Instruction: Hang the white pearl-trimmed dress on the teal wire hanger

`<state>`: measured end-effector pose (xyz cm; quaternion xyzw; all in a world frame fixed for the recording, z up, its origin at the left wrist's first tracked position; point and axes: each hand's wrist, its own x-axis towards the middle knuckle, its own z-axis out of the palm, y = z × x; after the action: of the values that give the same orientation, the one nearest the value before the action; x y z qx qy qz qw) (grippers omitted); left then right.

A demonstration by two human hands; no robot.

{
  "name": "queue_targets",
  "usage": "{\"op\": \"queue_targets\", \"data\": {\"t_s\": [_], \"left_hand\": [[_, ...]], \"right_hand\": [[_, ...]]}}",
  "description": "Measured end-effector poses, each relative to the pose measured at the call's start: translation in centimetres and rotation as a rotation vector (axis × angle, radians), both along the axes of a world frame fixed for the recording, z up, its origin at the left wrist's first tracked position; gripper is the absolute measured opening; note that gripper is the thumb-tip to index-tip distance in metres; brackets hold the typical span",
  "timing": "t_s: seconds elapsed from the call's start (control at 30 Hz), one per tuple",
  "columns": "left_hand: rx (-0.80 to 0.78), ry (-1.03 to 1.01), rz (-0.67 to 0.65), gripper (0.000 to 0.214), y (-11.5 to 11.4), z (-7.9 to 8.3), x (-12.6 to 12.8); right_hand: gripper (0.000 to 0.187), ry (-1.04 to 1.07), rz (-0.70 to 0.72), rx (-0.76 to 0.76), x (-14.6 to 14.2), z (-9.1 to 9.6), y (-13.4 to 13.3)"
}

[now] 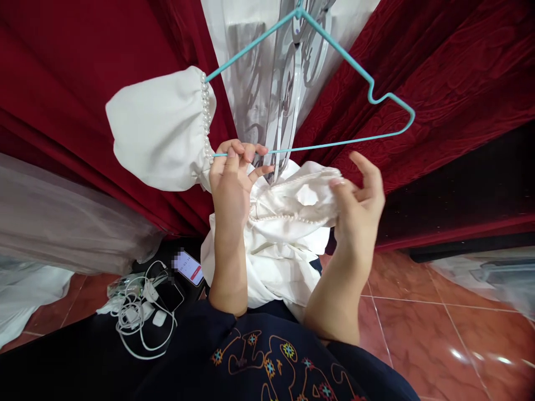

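A turquoise wire hanger (346,58) hangs in front of me. A white garment (280,245) trimmed with pearl beads is partly on it: one puffed sleeve (159,128) is threaded over the hanger's left end. My left hand (232,181) pinches the hanger's bottom wire and the garment's edge beside that sleeve. My right hand (359,200) grips the garment's beaded neckline below the wire, thumb pressed on the cloth, other fingers spread. The rest of the garment droops between my forearms.
Dark red curtains (438,83) and a sheer white curtain (267,67) hang behind the hanger. At lower left lie a phone (190,267), white cables and chargers (140,317) on a black surface. Red floor tiles (443,340) spread to the right.
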<state>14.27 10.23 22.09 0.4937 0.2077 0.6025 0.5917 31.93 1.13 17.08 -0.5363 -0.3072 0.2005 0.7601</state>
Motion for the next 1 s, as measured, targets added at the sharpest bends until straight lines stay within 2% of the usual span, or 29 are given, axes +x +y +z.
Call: {"op": "queue_targets", "data": {"t_s": [0.07, 0.13, 0.2, 0.27, 0.33, 0.4, 0.53, 0.63, 0.7, 0.8, 0.87, 1.0], "left_hand": [[-0.01, 0.022, -0.009, 0.039, 0.0, 0.4, -0.4], [-0.016, 0.017, -0.021, 0.037, 0.0, 0.6, -0.7], [-0.014, 0.009, -0.027, 0.035, -0.1, 0.8, -0.9], [-0.017, 0.019, -0.025, 0.034, -0.2, 0.7, -1.0], [-0.025, 0.037, -0.024, 0.034, -0.2, 0.7, -1.1], [-0.031, 0.041, -0.03, 0.035, -0.2, 0.6, -1.1], [-0.05, 0.01, -0.041, 0.036, -0.1, 0.5, -1.0], [-0.06, -0.054, -0.075, 0.031, -0.2, 0.6, -0.8], [-0.068, -0.092, -0.097, 0.024, -0.4, 0.7, -0.7], [-0.092, -0.113, -0.102, 0.019, -0.8, 0.8, -0.6], [-0.108, -0.112, -0.104, 0.019, -0.9, 0.9, -0.4], [-0.095, -0.119, -0.108, 0.019, -0.7, 0.6, -0.1]], "right_hand": [[0.038, 0.126, -0.224, 0.053, 2.4, -0.8, 0.0], [0.034, 0.138, -0.358, 0.131, 5.1, -0.7, 0.3], [0.037, -0.025, -0.445, 0.231, 7.6, 0.4, 0.5], [0.043, -0.29, -0.515, 0.353, 9.5, 2.2, 1.0], [0.052, -0.494, -0.485, 0.452, 10.6, 4.4, 1.9], [0.05, -0.581, -0.368, 0.458, 10.5, 6.5, 3.1], [0.028, -0.666, -0.264, 0.358, 6.8, 10.5, 4.8], [0.03, -0.819, -0.025, 0.127, 2.8, 12.4, 3.8], [0.032, -0.868, -0.024, 0.068, 0.4, 12.6, 2.4], [0.023, -0.721, -0.181, 0.255, -1.9, 11.1, 0.8], [0.018, -0.635, -0.085, 0.3, -2.5, 9.5, 0.8], [0.026, -0.72, 0.255, 0.006, -2.8, 6.7, 2.7]]}}
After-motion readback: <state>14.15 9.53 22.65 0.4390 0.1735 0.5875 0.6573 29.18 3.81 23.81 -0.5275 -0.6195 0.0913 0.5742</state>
